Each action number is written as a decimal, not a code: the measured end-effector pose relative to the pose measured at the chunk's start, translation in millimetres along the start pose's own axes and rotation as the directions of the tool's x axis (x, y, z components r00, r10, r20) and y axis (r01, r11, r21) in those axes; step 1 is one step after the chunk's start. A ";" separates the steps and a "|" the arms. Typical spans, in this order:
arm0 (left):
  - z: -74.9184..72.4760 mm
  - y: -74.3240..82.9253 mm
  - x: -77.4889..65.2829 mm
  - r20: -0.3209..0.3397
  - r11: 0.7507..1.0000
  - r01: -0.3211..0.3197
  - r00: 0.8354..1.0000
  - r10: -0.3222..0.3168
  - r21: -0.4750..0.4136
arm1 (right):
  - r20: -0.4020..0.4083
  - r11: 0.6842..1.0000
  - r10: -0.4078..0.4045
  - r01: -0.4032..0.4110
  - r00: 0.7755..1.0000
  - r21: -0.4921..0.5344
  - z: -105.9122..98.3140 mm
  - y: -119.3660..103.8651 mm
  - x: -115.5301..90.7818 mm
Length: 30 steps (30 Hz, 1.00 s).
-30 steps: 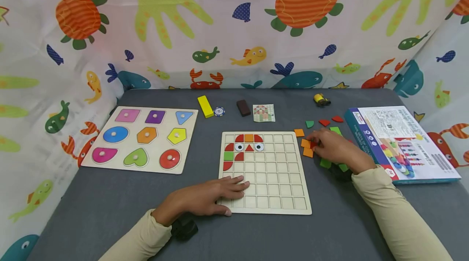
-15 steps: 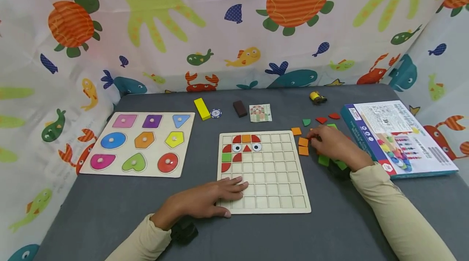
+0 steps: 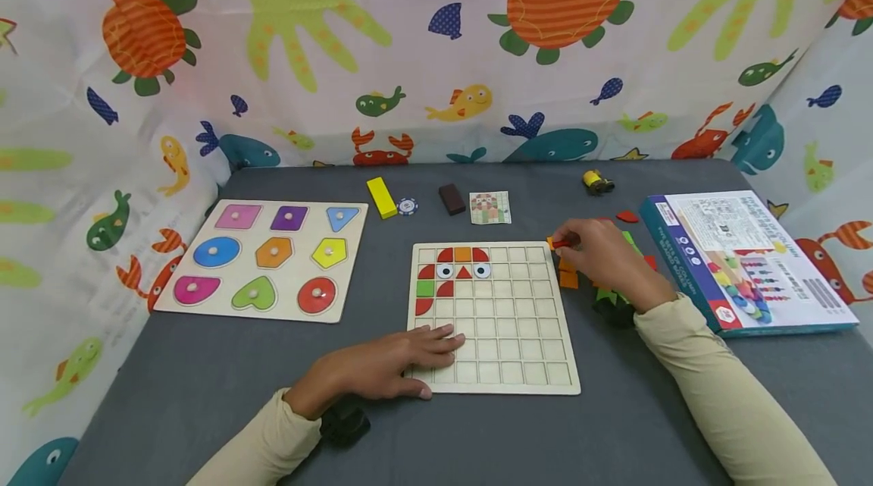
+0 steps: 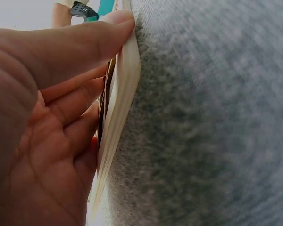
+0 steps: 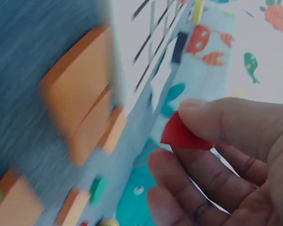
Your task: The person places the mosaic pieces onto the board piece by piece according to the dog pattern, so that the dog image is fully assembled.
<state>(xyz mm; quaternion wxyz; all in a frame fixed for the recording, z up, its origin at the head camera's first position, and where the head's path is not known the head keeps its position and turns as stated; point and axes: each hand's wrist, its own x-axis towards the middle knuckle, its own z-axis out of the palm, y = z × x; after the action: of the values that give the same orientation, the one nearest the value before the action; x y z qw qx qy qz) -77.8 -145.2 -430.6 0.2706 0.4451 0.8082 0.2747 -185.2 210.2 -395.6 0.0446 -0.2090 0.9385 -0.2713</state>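
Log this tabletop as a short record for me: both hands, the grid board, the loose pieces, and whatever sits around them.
Left hand: rests on the grid board, near left corner
Right hand: pinches a red piece by the far right corner
Grid board: several upper-left cells filled
Loose pieces: orange, green, red; right of board
Far left: shape puzzle
Far right: box
Back: yellow block, chip, dark block, picture card, small toy

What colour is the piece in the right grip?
Red. The piece shows best in the right wrist view.
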 end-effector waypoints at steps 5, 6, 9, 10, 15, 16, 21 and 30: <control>-1.6 0.9 1.7 0.009 1.000 -0.003 1.000 0.003 0.013 | 0.036 0.999 -0.048 0.048 0.998 0.007 8.6 -20.9 10.2; -1.9 1.5 1.6 0.014 1.000 -0.002 1.000 0.002 0.014 | 0.047 0.998 -0.057 0.057 0.997 0.010 11.2 -24.5 12.2; -2.3 3.8 1.1 0.024 0.999 -0.010 1.000 0.009 0.053 | 0.085 0.996 -0.079 0.076 0.993 0.039 19.9 -34.2 17.4; -2.3 4.8 0.7 0.027 0.998 -0.011 1.000 0.009 0.069 | 0.101 0.996 -0.084 0.079 0.991 0.049 22.9 -37.6 18.7; -2.7 7.1 -1.5 0.029 0.995 -0.011 1.000 0.008 0.095 | 0.151 0.986 -0.148 0.135 0.977 0.095 35.9 -55.4 24.6; -2.8 6.8 -1.9 0.026 0.996 -0.013 1.000 0.010 0.088 | 0.156 0.983 -0.165 0.149 0.974 0.108 38.1 -59.5 25.4; -3.7 2.5 -2.0 0.018 0.997 -0.036 0.999 0.034 0.071 | 0.195 0.969 -0.216 0.186 0.957 0.161 48.7 -77.1 29.9; -4.4 1.0 -1.8 0.020 0.997 -0.047 0.999 0.046 0.059 | 0.277 0.938 -0.327 0.273 0.904 0.215 66.6 -100.8 37.7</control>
<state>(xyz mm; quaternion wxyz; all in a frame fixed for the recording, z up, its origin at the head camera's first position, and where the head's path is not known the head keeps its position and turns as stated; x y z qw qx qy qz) -79.4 -147.3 -426.5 0.2582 0.4740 0.8030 0.2525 -169.2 84.7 -397.8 0.1658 -0.3864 0.8495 -0.3187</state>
